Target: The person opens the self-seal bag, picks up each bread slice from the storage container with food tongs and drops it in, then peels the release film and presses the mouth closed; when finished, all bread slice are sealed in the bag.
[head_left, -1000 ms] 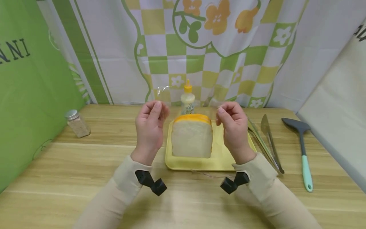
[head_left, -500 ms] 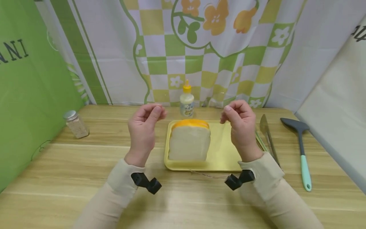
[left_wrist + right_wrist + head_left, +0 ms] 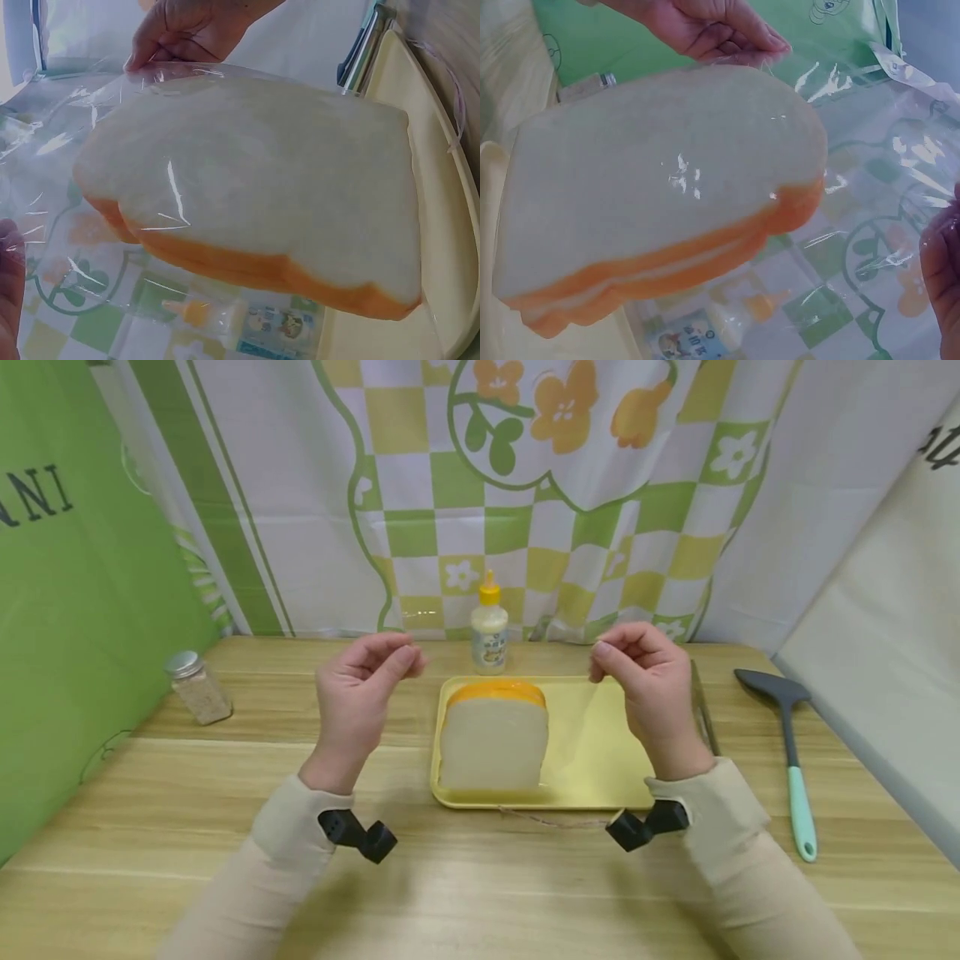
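Observation:
Two stacked slices of white bread [image 3: 493,743] with orange-brown crust stand upright over the left half of a yellow tray [image 3: 592,768]. A clear plastic bag [image 3: 832,82] surrounds them, its loose upper part stretched between the hands and barely visible from the head. My left hand [image 3: 360,693] pinches one side of the bag between thumb and fingers, up and left of the bread. On the other side, my right hand [image 3: 652,693] pinches the film the same way. In the left wrist view, the bag's film [image 3: 52,142] shows bright creases above the slices.
Behind the tray stands a squeeze bottle [image 3: 490,635] with a yellow nozzle. A silver-lidded jar [image 3: 198,687] is at the far left. Right of the tray lie metal tongs [image 3: 705,718], partly hidden by the right hand, and a dark spatula [image 3: 791,735] with a mint handle. Twine [image 3: 551,820] lies in front.
Both hands have moved apart, the left one leftward and the right one rightward, pulling the bag wider. The bread has come down lower and slightly left over the tray.

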`<state>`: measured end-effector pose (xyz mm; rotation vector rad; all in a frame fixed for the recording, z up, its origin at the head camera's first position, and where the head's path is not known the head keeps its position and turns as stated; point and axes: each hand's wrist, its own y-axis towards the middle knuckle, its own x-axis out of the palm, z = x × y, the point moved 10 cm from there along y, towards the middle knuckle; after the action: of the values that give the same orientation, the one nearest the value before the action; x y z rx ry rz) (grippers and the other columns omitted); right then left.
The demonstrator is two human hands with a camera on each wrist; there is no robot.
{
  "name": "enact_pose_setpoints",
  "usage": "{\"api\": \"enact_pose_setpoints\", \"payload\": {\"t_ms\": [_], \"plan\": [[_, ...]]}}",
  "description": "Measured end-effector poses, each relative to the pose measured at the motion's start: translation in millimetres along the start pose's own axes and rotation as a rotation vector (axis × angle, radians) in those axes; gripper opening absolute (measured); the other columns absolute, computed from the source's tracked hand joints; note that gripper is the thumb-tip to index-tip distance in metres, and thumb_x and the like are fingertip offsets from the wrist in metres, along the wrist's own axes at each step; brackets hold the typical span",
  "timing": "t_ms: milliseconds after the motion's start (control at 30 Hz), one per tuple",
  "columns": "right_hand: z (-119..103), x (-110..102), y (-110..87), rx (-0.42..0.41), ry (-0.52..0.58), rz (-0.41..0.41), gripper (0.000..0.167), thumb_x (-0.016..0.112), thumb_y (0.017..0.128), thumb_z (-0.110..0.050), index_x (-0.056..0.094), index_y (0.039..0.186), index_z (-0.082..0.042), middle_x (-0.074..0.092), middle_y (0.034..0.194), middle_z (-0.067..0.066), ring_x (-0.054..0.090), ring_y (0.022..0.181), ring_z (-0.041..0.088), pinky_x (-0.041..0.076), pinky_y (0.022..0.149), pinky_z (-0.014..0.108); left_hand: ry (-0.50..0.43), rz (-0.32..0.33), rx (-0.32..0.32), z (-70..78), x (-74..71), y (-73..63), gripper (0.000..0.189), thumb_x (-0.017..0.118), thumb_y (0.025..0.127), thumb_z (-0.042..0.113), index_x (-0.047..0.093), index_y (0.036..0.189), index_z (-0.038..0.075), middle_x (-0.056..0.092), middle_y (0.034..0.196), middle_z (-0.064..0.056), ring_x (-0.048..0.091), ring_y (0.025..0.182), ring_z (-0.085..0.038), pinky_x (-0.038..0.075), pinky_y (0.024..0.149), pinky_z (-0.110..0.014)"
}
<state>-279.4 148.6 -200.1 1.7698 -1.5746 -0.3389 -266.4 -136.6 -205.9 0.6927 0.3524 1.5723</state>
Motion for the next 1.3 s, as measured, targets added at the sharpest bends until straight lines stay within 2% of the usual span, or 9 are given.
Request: {"api": "enact_pose_setpoints", "payload": {"t_ms": [133, 167, 433, 533, 700, 767, 867, 1100, 1300], "plan": [[-2.1, -1.1, 0.5, 0.023, -0.004, -0.054, 0.017, 0.058, 0.083, 0.013, 0.066, 0.082, -0.002, 0.063, 0.071, 0.005, 0.058, 0.061, 0.014, 0.051, 0.058, 0.023, 0.062, -0.067, 0.001, 4.7, 1.9, 0.4, 0.012, 0.063, 0.082, -0.008, 0.067, 0.089, 0.0, 0.069, 0.077, 0.001, 0.066, 0.07, -0.011, 0.055, 0.07, -0.028], [-2.7, -1.3, 0.8, 0.026, -0.003, -0.067, 0.02, 0.056, 0.083, 0.014, 0.066, 0.082, -0.002, 0.064, 0.072, 0.005, 0.059, 0.062, 0.013, 0.051, 0.058, 0.023, 0.078, -0.087, 0.005, 5.7, 2.2, 0.6, 0.013, 0.063, 0.082, -0.008, 0.067, 0.088, 0.002, 0.069, 0.077, 0.001, 0.066, 0.071, -0.011, 0.055, 0.07, -0.028], [-9.7, -3.4, 2.6, -0.016, 0.03, -0.132, 0.014, 0.061, 0.082, 0.012, 0.067, 0.082, -0.001, 0.066, 0.074, 0.005, 0.061, 0.062, 0.012, 0.051, 0.056, 0.021, 0.165, -0.199, 0.084, 17.4, 5.3, -1.4, 0.009, 0.064, 0.082, -0.006, 0.065, 0.09, -0.009, 0.068, 0.078, 0.004, 0.063, 0.068, -0.011, 0.054, 0.066, -0.025], [-13.0, -2.3, 1.6, -0.04, 0.105, -0.17, 0.009, 0.062, 0.08, 0.012, 0.066, 0.083, 0.005, 0.066, 0.073, 0.008, 0.062, 0.062, 0.014, 0.052, 0.056, 0.022, 0.103, -0.24, 0.097, 20.0, 8.3, -3.4, 0.01, 0.063, 0.082, -0.009, 0.066, 0.09, -0.007, 0.068, 0.078, 0.002, 0.063, 0.066, -0.012, 0.054, 0.065, -0.026], [-16.6, 1.0, -1.1, -0.082, 0.166, -0.25, 0.008, 0.064, 0.08, 0.009, 0.068, 0.086, 0.008, 0.067, 0.075, 0.011, 0.063, 0.065, 0.016, 0.053, 0.058, 0.023, -0.074, -0.308, 0.084, 18.5, 12.0, -6.4, 0.03, 0.058, 0.082, -0.015, 0.071, 0.093, 0.009, 0.069, 0.081, -0.001, 0.064, 0.068, -0.012, 0.054, 0.066, -0.026], [-17.5, 2.2, -2.2, -0.099, 0.169, -0.287, 0.009, 0.064, 0.08, 0.008, 0.069, 0.088, 0.008, 0.068, 0.078, 0.011, 0.063, 0.067, 0.017, 0.053, 0.059, 0.024, -0.114, -0.329, 0.079, 16.9, 12.6, -7.4, 0.035, 0.056, 0.082, -0.017, 0.072, 0.093, 0.012, 0.069, 0.082, -0.001, 0.064, 0.069, -0.012, 0.054, 0.067, -0.026], [-16.5, 3.9, -3.6, -0.107, 0.17, -0.344, 0.01, 0.063, 0.081, 0.007, 0.069, 0.09, 0.008, 0.068, 0.084, 0.011, 0.063, 0.072, 0.018, 0.053, 0.062, 0.025, -0.157, -0.353, 0.065, 13.6, 12.9, -8.1, 0.033, 0.054, 0.083, -0.016, 0.071, 0.091, 0.011, 0.069, 0.083, -0.002, 0.063, 0.07, -0.012, 0.054, 0.067, -0.026], [-10.6, 4.5, -3.7, -0.113, 0.163, -0.447, 0.012, 0.059, 0.083, 0.007, 0.068, 0.093, 0.007, 0.067, 0.092, 0.012, 0.062, 0.074, 0.018, 0.051, 0.067, 0.026, -0.265, -0.416, 0.023, 5.3, 16.2, -7.4, 0.017, 0.058, 0.087, -0.004, 0.069, 0.092, 0.009, 0.067, 0.086, -0.002, 0.063, 0.073, -0.012, 0.053, 0.069, -0.024], [-7.9, 4.4, -3.4, -0.071, 0.271, -0.476, 0.012, 0.059, 0.084, 0.008, 0.066, 0.093, 0.01, 0.067, 0.095, 0.015, 0.061, 0.073, 0.019, 0.052, 0.066, 0.027, -0.342, -0.459, 0.006, 3.5, 20.1, -8.2, 0.017, 0.058, 0.087, -0.005, 0.069, 0.092, 0.007, 0.066, 0.088, -0.003, 0.064, 0.075, -0.011, 0.054, 0.07, -0.025]]}}
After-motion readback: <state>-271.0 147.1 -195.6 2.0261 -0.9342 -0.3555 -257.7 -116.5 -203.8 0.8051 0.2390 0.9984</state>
